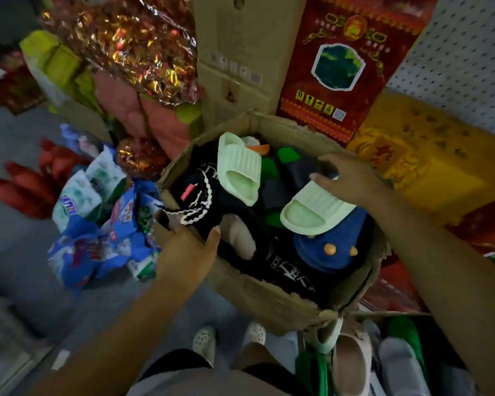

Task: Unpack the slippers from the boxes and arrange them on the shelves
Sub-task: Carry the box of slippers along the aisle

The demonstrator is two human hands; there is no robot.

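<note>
Worn brown cardboard box (269, 295) stands open on the grey floor (17, 252) just ahead of us, rim torn and ragged. It holds a jumble of slippers.

On top we log two of one kind:
- far pale green ribbed foam slipper (240, 170), tilted, toward the back-left of the box
- near pale green ribbed foam slipper (312, 212), lying across a dark blue clog with orange studs (326, 252)

Beneath them we note black slippers with white print (292, 270), a beige slipper (237, 235) near the left wall, and bright green slippers (287, 154) toward the back. A white twisted cord (197, 204) with a pink tag (187, 191) lies over the black items at left.

Left hand (186, 252) grips the box's left wall, thumb inside the box. Right hand (346, 178) is over the right side of the box, fingers curled, at the toe end of the near slipper. We cannot tell whether it holds that slipper or only touches it.

Behind the box are a tall plain brown carton (240, 52) and a red printed carton (340, 67). To the right are a yellow printed box (426, 161) and a white perforated panel (463, 52). To the left are blue and white plastic packs (97, 224) and a gold-red foil bundle (126, 44). At bottom right lies a tan slipper (352, 364) among others. Our feet are in white perforated clogs (203, 341), just beside the box
</note>
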